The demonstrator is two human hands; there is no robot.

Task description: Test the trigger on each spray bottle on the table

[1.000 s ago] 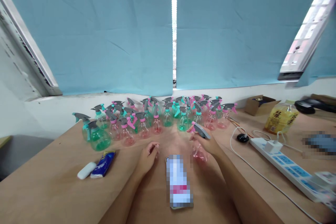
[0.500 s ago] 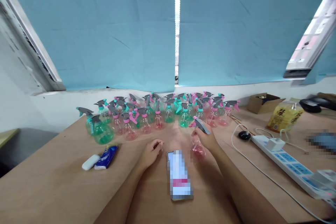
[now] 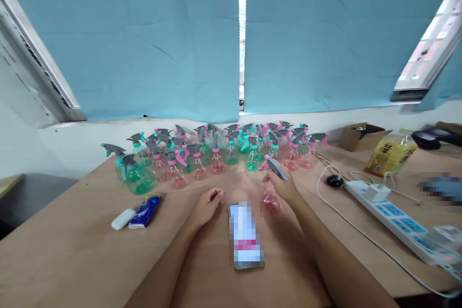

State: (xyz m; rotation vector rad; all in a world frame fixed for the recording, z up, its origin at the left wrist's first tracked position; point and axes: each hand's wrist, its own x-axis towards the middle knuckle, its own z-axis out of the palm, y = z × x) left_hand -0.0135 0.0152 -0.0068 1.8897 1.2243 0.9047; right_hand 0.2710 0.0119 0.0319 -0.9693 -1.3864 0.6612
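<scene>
1. The nearest spray bottle is clear, pink-tinted glossy plastic with a matt grey plastic trigger head.
2. The table is smooth, matt brown board.
3. The blinds are matt blue cloth, faintly creased.
4. The power strip is smooth white plastic.
5. The box is plain matt cardboard.

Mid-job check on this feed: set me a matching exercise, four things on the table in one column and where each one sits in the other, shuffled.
Things:
1. pink spray bottle
2. phone
3. power strip
4. blue packet

Places:
a. lying flat between the left hand and the right hand
b. gripped in the right hand
c. far right, with a white plug in it
d. left of the left hand, beside a white oblong thing

Pairs: 1-b, 2-a, 3-c, 4-d
</scene>
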